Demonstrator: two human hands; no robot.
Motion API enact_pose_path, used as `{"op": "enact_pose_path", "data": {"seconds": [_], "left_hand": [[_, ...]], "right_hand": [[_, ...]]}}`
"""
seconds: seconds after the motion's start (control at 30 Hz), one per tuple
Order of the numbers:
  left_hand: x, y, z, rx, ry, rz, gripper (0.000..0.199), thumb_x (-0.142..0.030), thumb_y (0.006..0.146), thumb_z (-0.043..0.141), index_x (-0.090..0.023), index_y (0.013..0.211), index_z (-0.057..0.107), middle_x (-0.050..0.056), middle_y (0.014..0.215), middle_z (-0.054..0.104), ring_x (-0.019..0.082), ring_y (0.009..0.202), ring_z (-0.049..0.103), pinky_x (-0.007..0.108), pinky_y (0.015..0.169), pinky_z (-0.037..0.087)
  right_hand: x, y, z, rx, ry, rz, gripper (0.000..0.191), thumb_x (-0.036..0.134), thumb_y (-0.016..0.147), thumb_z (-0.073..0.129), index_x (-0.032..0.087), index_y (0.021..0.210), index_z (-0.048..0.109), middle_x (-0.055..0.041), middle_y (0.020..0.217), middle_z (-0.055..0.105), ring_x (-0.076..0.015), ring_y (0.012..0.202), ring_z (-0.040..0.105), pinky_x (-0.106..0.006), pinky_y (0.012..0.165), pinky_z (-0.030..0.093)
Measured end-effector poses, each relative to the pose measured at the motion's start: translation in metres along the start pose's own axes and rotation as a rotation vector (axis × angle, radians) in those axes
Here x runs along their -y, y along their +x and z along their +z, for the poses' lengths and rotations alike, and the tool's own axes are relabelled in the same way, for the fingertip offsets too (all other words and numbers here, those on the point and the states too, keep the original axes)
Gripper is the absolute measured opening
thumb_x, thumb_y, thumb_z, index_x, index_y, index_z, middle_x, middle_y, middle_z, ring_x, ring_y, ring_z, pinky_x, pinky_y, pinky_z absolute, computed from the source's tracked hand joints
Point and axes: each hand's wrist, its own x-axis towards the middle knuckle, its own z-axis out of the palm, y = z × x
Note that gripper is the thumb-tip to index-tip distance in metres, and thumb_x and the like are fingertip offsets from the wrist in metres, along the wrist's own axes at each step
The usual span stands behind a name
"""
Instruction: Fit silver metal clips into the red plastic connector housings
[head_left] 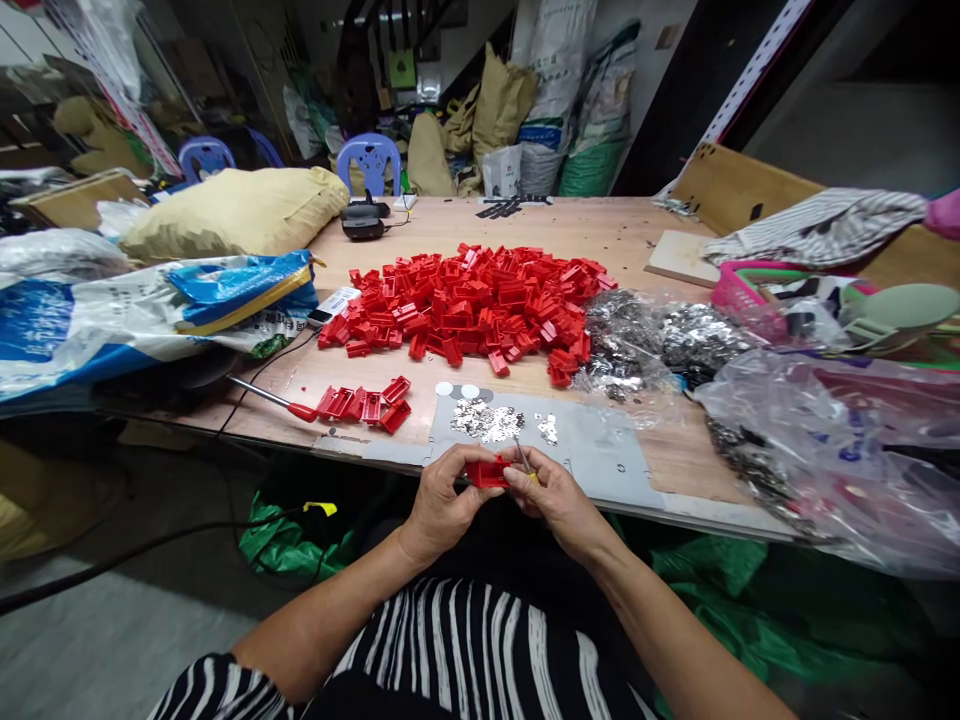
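My left hand (444, 500) is closed on a red plastic housing (487, 472), held just in front of the table edge. In my right hand (553, 500) is a small yellow-handled tool (532, 473) with a thin metal shaft pointing up; its exact kind is unclear. The right thumb touches the housing's right end. Just beyond my hands, small shiny metal pieces (487, 421) lie in a heap on a grey mat (592, 462). Several red housings (367, 405) sit to the left of the mat, beside a tool with a red handle (301, 411).
A large pile of red housings (472, 305) covers the table's middle. Plastic bags of metal pieces (626, 335) lie to its right, near a pink basket (750, 300). Sacks (232, 210) fill the left side. A black cable (150, 548) hangs at lower left.
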Motion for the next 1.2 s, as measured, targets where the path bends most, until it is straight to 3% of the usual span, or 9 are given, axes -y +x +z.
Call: {"op": "enact_pose_path", "data": {"seconds": [0.13, 0.23, 0.33, 0.47, 0.57, 0.67, 0.77, 0.93, 1.2], "left_hand": [[0.0, -0.004, 0.0, -0.005, -0.009, 0.14, 0.025, -0.017, 0.08, 0.068, -0.021, 0.103, 0.06, 0.003, 0.096, 0.069, 0.017, 0.094, 0.066, 0.042, 0.1, 0.047], [0.003, -0.006, 0.0, -0.007, -0.069, 0.239, 0.031, -0.015, 0.079, 0.069, -0.022, 0.107, 0.059, 0.004, 0.099, 0.069, 0.017, 0.095, 0.066, 0.045, 0.102, 0.047], [0.008, -0.009, 0.0, -0.005, -0.126, 0.266, 0.034, -0.014, 0.078, 0.07, -0.022, 0.109, 0.059, 0.005, 0.101, 0.069, 0.018, 0.097, 0.066, 0.046, 0.102, 0.047], [0.015, -0.013, -0.001, -0.037, -0.156, 0.05, 0.029, -0.018, 0.077, 0.071, -0.022, 0.104, 0.061, 0.005, 0.102, 0.069, 0.02, 0.103, 0.065, 0.039, 0.097, 0.051], [0.017, -0.014, -0.004, -0.09, -0.171, -0.126, 0.028, -0.023, 0.077, 0.072, -0.021, 0.104, 0.062, 0.006, 0.106, 0.068, 0.02, 0.099, 0.067, 0.034, 0.09, 0.054], [0.017, -0.013, -0.008, -0.109, -0.168, -0.193, 0.029, -0.026, 0.077, 0.072, -0.019, 0.103, 0.062, 0.007, 0.107, 0.068, 0.019, 0.096, 0.067, 0.034, 0.09, 0.054], [0.015, -0.01, -0.012, -0.138, -0.162, -0.213, 0.029, -0.027, 0.077, 0.072, -0.019, 0.103, 0.062, 0.005, 0.104, 0.068, 0.018, 0.096, 0.067, 0.032, 0.089, 0.053], [0.016, -0.008, -0.014, -0.165, -0.176, -0.247, 0.029, -0.028, 0.077, 0.072, -0.019, 0.102, 0.062, 0.004, 0.099, 0.069, 0.017, 0.091, 0.067, 0.03, 0.084, 0.055], [0.019, -0.011, -0.014, -0.187, -0.203, -0.264, 0.03, -0.028, 0.076, 0.073, -0.019, 0.102, 0.062, 0.004, 0.098, 0.07, 0.017, 0.09, 0.068, 0.029, 0.083, 0.054]], "right_hand": [[0.0, -0.003, 0.0, 0.095, 0.169, 0.109, 0.038, 0.043, 0.073, 0.074, 0.018, 0.096, 0.058, 0.0081, 0.055, 0.041, -0.0042, 0.046, 0.027, -0.019, 0.042, 0.014], [-0.001, -0.006, 0.0, 0.161, 0.274, 0.154, 0.038, 0.042, 0.071, 0.077, 0.018, 0.094, 0.058, 0.009, 0.054, 0.038, -0.0028, 0.043, 0.021, -0.019, 0.041, 0.01], [-0.004, -0.007, -0.002, 0.165, 0.241, 0.142, 0.041, 0.044, 0.069, 0.077, 0.018, 0.094, 0.058, 0.0079, 0.057, 0.042, -0.0023, 0.042, 0.022, -0.019, 0.04, 0.01], [-0.005, 0.004, -0.016, 0.109, -0.122, 0.066, 0.044, 0.051, 0.077, 0.066, 0.019, 0.107, 0.06, 0.0045, 0.06, 0.052, -0.0057, 0.043, 0.037, -0.02, 0.042, 0.024], [0.0, 0.018, -0.035, -0.187, -0.604, -0.169, 0.03, 0.042, 0.082, 0.06, 0.021, 0.103, 0.062, -0.0042, 0.089, 0.067, -0.0147, 0.067, 0.059, -0.026, 0.059, 0.043], [0.011, 0.029, -0.052, -0.411, -1.075, -0.283, 0.016, 0.026, 0.085, 0.053, 0.02, 0.095, 0.064, -0.008, 0.102, 0.069, -0.0222, 0.091, 0.062, -0.033, 0.078, 0.044], [0.021, 0.034, -0.062, -0.467, -1.356, -0.208, 0.016, 0.023, 0.086, 0.05, 0.019, 0.09, 0.065, -0.0083, 0.096, 0.07, -0.0226, 0.086, 0.063, -0.032, 0.073, 0.042], [0.029, 0.036, -0.068, -0.481, -1.501, -0.151, 0.017, 0.023, 0.088, 0.049, 0.02, 0.089, 0.065, -0.0075, 0.095, 0.071, -0.0214, 0.082, 0.063, -0.03, 0.068, 0.039], [0.027, 0.039, -0.07, -0.443, -1.49, -0.13, 0.016, 0.024, 0.088, 0.05, 0.02, 0.089, 0.066, -0.0068, 0.094, 0.069, -0.0213, 0.083, 0.062, -0.03, 0.069, 0.039]]}}
